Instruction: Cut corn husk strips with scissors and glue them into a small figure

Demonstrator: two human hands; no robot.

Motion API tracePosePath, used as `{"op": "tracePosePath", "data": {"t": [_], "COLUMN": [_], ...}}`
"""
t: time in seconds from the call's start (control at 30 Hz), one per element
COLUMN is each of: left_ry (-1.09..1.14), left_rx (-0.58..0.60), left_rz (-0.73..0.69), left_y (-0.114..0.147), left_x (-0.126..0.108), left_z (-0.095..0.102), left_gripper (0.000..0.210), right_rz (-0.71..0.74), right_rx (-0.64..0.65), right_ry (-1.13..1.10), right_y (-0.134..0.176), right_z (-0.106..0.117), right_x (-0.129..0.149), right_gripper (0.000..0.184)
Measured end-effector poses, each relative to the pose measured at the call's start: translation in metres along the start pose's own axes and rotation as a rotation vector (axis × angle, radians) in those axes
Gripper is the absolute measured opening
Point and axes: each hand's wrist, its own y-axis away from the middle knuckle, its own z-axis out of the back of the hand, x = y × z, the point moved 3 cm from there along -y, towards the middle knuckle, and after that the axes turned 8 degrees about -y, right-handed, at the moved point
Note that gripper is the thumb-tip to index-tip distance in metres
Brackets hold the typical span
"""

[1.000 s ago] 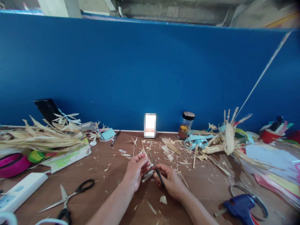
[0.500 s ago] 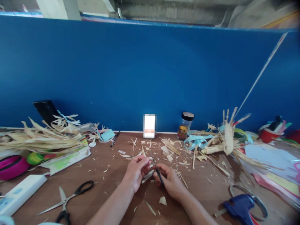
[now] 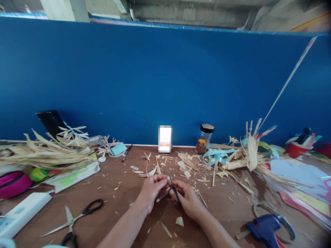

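My right hand (image 3: 185, 197) is wrapped round a pair of dark-handled scissors (image 3: 176, 195), whose thin blades point up and away from me. Close beside the blades, my left hand (image 3: 153, 191) has its thumb and fingertips pinched together on a small pale strip of corn husk (image 3: 162, 196), mostly covered by the fingers. The two hands nearly meet over the brown table (image 3: 124, 220). Husk scraps (image 3: 184, 165) lie scattered just beyond them. One loose curled scrap (image 3: 179, 221) rests in front of my right wrist.
Larger open scissors (image 3: 71, 222) lie at the left by a white power strip (image 3: 24, 213). Dried husks (image 3: 51, 153) are heaped behind. A blue glue gun (image 3: 265, 229) lies at the right. A black-lidded jar (image 3: 203, 139) stands before the blue partition (image 3: 165, 75).
My left hand has rolled slightly, its fingertips shifting right and closer to the scissors. My right hand and the scissors stay almost still.
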Motion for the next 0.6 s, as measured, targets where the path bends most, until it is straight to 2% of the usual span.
{"op": "tracePosePath", "data": {"t": [0.17, 0.33, 0.6], "left_ry": [-0.009, -0.054, 0.003], "left_rx": [-0.016, -0.087, -0.095], "left_rz": [-0.052, -0.131, -0.178], "left_y": [-0.0027, -0.0042, -0.004], "left_x": [0.0007, -0.0019, -0.0025], "left_z": [0.0016, 0.0052, 0.0053], "left_gripper": [0.023, 0.025, 0.029], "right_rz": [-0.003, -0.011, -0.016], "right_rx": [-0.004, -0.008, -0.022], "right_ry": [-0.004, -0.009, -0.03], "right_y": [0.0003, 0.0005, -0.0002], "right_z": [0.0004, -0.0001, 0.0011], "right_x": [-0.0001, 0.0004, -0.0034], "right_gripper": [0.033, 0.033, 0.033]}}
